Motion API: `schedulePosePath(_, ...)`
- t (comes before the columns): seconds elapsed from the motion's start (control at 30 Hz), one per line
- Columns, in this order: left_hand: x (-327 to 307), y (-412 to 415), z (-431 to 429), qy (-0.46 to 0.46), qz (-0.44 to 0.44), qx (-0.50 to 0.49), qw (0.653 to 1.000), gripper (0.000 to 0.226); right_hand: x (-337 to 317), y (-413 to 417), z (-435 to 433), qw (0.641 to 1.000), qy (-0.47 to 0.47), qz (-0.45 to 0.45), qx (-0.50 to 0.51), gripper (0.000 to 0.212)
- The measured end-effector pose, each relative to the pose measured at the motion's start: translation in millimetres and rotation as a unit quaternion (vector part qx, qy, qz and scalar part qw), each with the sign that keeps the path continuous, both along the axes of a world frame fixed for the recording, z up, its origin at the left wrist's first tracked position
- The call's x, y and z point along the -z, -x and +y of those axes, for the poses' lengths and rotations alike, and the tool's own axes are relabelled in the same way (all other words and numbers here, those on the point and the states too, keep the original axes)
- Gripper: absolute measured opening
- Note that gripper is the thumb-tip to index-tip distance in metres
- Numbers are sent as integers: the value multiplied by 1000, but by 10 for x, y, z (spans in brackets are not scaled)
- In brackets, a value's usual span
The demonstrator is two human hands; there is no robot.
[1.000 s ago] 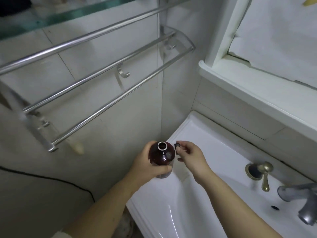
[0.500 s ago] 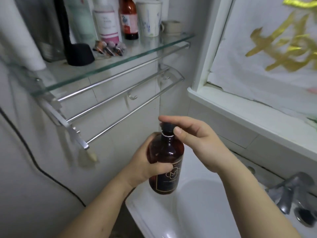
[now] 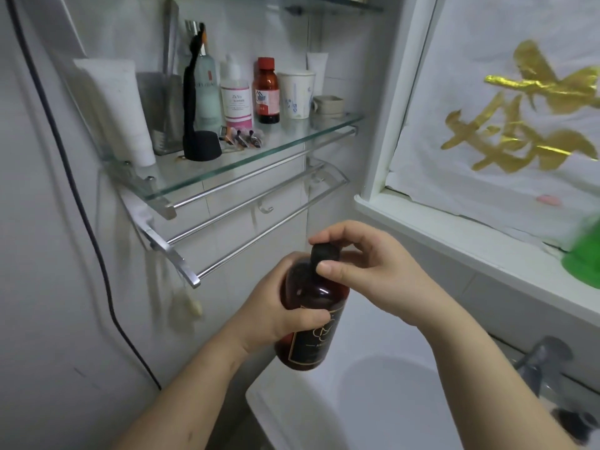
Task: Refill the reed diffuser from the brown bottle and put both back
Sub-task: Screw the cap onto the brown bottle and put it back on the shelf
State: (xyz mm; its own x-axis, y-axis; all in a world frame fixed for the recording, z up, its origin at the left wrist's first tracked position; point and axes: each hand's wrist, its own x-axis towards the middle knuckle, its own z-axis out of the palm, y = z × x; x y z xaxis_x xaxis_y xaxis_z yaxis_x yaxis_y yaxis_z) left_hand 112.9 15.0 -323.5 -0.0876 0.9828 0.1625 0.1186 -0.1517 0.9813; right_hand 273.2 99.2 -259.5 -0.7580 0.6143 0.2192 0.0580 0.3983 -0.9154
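The brown bottle (image 3: 319,306) with a black and gold label is held upright over the corner of the white sink (image 3: 383,394). My left hand (image 3: 279,306) wraps around its body from the left. My right hand (image 3: 367,271) pinches the black cap (image 3: 324,253) that sits on the bottle's neck, thumb in front and fingers behind. On the glass shelf (image 3: 285,147) stands a black diffuser base with tall black reeds (image 3: 199,146), above and to the left of my hands.
The shelf also holds a white tube (image 3: 120,108), several bottles, a small brown bottle with a red cap (image 3: 267,92) and a paper cup (image 3: 297,94). Towel rails (image 3: 246,219) run below it. A window sill (image 3: 480,251) is right, a tap (image 3: 542,362) at lower right.
The cap, held beside the open neck a second ago, now sits on the bottle under my right fingers. The view has tilted up, bringing the shelf into sight.
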Motion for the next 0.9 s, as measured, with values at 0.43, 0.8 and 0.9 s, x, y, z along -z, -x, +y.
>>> schedulePosePath(0.43, -14, -87, -133, -14, 30, -101, 994, 58, -17, 5, -178, 998, 59, 2, -32, 38)
schedulePosePath(0.8, -29, -136, -233, -31, 38, -104, 993, 58, 92, 77, -258, 996, 48, 31, 71, 35)
schedulePosePath(0.9, -47, -116, -267, -23, 48, -94, 994, 58, 48, 19, -263, 996, 88, 30, -10, 38)
